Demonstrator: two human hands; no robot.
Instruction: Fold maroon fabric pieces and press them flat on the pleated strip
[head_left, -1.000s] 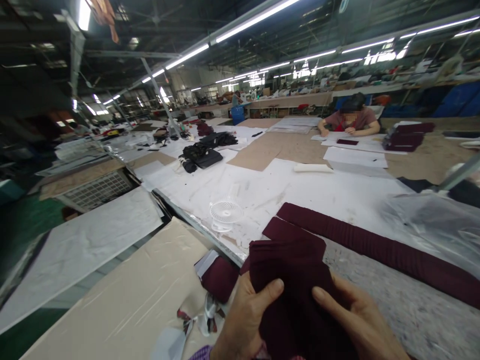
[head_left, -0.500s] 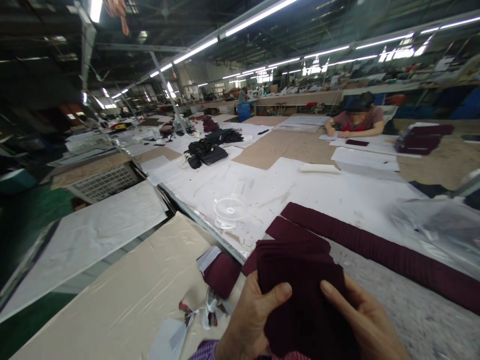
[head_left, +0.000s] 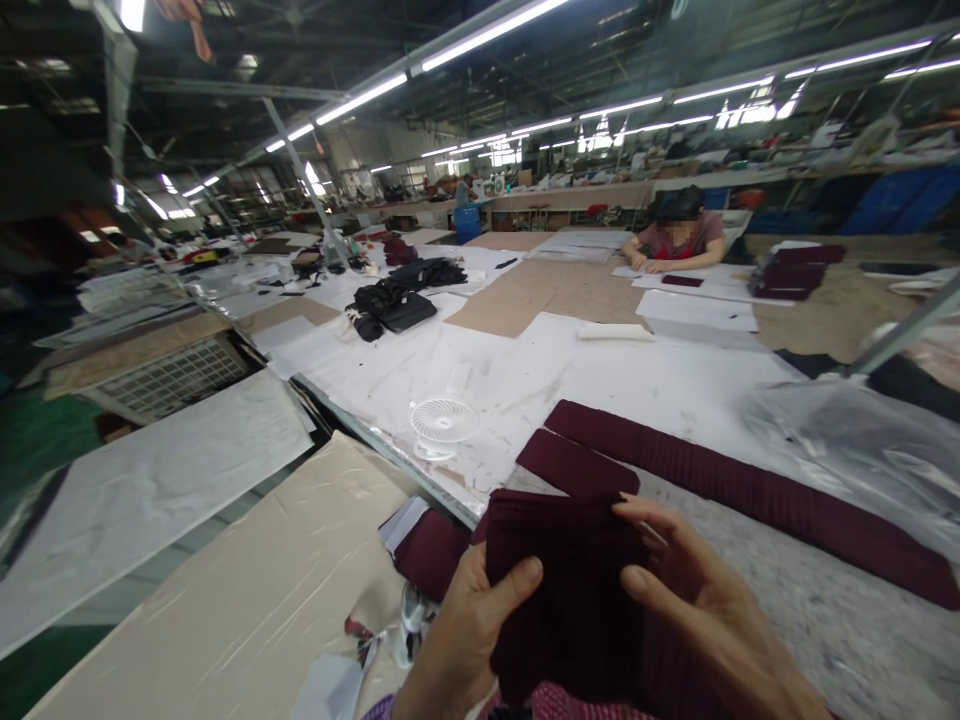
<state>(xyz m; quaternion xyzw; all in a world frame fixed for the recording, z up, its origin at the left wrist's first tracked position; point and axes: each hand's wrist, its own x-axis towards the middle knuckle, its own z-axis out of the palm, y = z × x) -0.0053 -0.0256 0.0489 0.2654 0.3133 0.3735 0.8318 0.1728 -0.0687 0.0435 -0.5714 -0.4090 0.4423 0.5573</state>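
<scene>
A stack of dark maroon fabric pieces (head_left: 566, 590) is held up in front of me, low in the view. My left hand (head_left: 469, 625) grips its left edge, thumb across the front and the other fingers behind. At the right edge, my right hand (head_left: 694, 590) has its thumb on the front and a fingertip at the top corner, pinching the cloth. Just beyond the stack lie a short maroon strip (head_left: 574, 462) and a long row of overlapping maroon pieces (head_left: 742, 490). A small maroon bundle with a pale paper (head_left: 431, 548) rests left of my left hand.
A small white fan (head_left: 442, 420) stands on the white-covered table (head_left: 517, 380). Dark garments (head_left: 397, 300) lie farther back. Clear plastic (head_left: 832, 430) is at the right. A co-worker (head_left: 679, 235) leans over the table across from me, near stacked maroon pieces (head_left: 799, 270).
My right hand has shifted up, its fingertip now at the stack's top right corner. The view has turned slightly right, so the surroundings sit farther left.
</scene>
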